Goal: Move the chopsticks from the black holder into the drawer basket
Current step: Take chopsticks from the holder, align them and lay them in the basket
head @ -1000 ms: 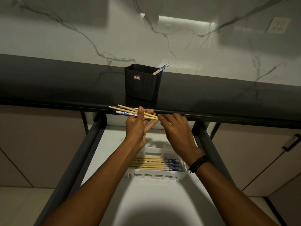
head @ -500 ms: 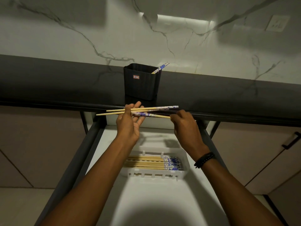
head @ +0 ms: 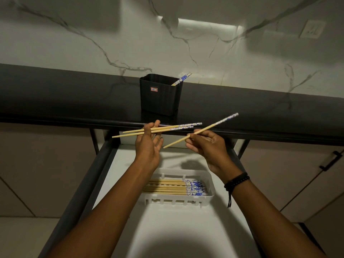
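Just right of the left hand point(head: 147, 146), split from its gripped pair point(head: 171, 127), now pinched alone by the right hand point(head: 212, 148): one chopstick point(head: 204, 129). Likely next, down into the drawer basket point(head: 197, 171) below both; beyond, black holder point(head: 160, 95), not empty.

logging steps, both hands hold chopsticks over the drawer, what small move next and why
Probably lower the single chopstick in the right hand into the basket, patterned end rightward like the row there; the pair in the left hand can follow.
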